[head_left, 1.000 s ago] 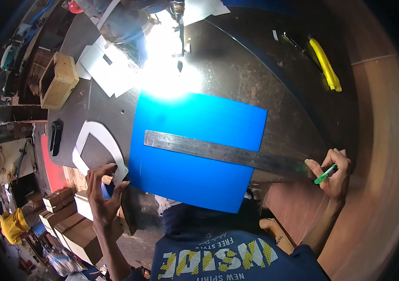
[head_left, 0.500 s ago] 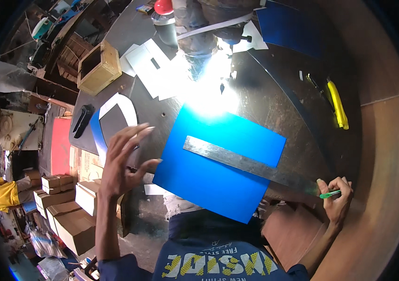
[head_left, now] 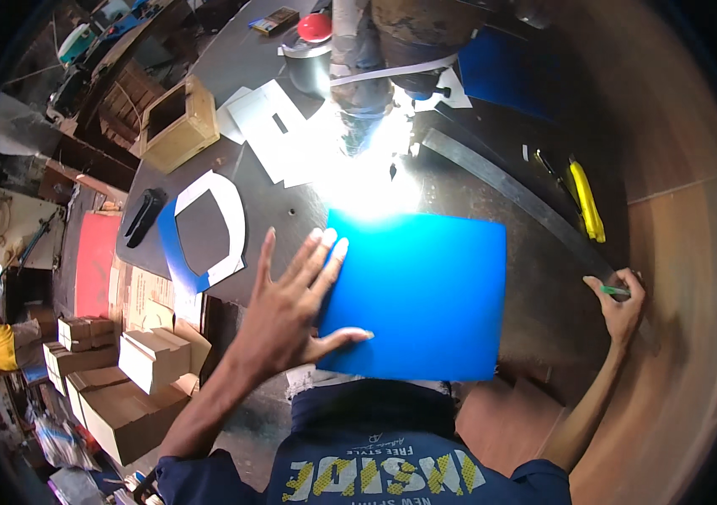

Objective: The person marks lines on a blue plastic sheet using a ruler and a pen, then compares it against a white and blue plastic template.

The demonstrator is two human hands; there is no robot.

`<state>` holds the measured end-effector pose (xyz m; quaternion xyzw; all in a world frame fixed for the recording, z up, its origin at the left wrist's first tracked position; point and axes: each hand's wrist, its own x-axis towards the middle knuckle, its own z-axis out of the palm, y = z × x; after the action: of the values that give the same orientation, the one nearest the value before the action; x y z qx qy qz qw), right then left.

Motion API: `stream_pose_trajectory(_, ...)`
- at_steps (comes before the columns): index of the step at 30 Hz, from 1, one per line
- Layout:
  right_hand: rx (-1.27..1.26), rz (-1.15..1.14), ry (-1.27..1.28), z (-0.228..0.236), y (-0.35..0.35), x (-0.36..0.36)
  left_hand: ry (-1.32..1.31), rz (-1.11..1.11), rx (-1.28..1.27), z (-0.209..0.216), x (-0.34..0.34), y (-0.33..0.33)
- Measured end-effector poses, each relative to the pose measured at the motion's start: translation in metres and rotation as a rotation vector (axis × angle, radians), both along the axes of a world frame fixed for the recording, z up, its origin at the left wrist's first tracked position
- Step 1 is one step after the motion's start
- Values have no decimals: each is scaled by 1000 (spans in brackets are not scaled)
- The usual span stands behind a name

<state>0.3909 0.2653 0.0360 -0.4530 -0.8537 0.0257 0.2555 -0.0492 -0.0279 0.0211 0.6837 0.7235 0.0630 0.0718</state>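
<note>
As splayed hand (head_left: 285, 310) touches sheet (head_left: 426, 295) — right (head_left: 625, 311) grips ruler (head_left: 517, 196)

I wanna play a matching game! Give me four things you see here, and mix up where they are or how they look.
Things:
1. Sheet
2. Ruler
3. Pen
4. Wooden box

Clues:
A. Green, held in the right hand
B. Beside the white papers
C. Blue, left hand over its left edge
D. Long and grey

Right pairs: 1-C, 2-D, 3-A, 4-B
</note>
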Motion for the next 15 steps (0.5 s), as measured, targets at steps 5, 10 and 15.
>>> stream_pose_trajectory(5, -355, 35, 330, -1, 15, 54, -135, 4, -62, 6, -8, -15)
stream_pose_trajectory(10, -418, -13, 189, 5, 5, 25, -140, -54, 15, -13, -15, 0)
stream_pose_trajectory(15, -332, 140, 139, 8, -3, -17, -391, 97, 132, -4, -7, 2)
